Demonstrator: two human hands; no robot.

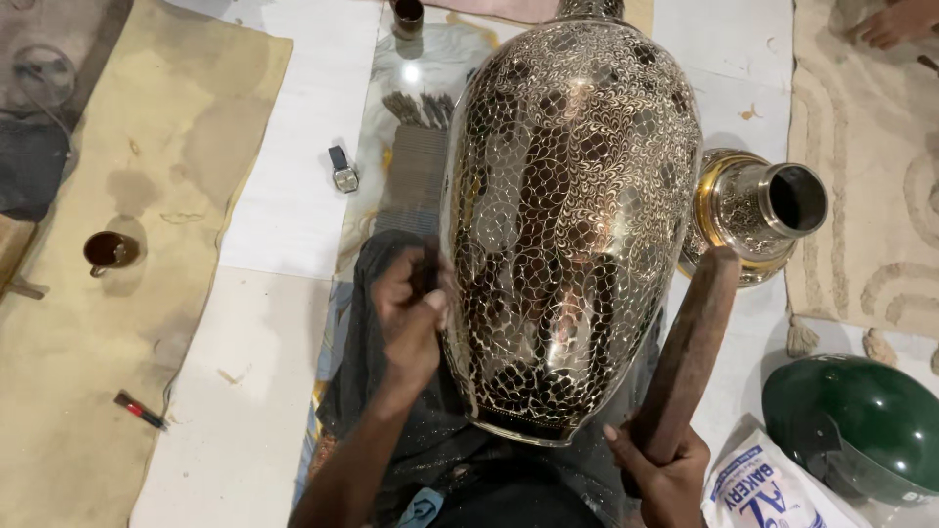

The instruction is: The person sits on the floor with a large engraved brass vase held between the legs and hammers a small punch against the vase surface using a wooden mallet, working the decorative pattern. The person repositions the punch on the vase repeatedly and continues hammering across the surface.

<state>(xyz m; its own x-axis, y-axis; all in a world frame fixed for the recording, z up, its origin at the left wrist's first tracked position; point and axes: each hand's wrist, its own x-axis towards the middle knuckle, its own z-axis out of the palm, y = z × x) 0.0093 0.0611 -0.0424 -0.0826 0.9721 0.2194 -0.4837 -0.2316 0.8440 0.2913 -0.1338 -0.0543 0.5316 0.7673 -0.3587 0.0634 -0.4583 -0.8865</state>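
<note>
Centrally, left hand [411, 313] pinches a small tool against the engraved vase [567, 225]; right hand [665, 469] grips a wooden mallet [690, 352] beside its edge.

A white tiled floor [293, 196] carries a stained tan mat [127, 196] with a cup [108, 251] and small red-tipped tool [140, 411], a wristwatch [342, 171], a cream rug [871, 166], a green helmet [861, 420] and a printed bag [763, 489].
</note>
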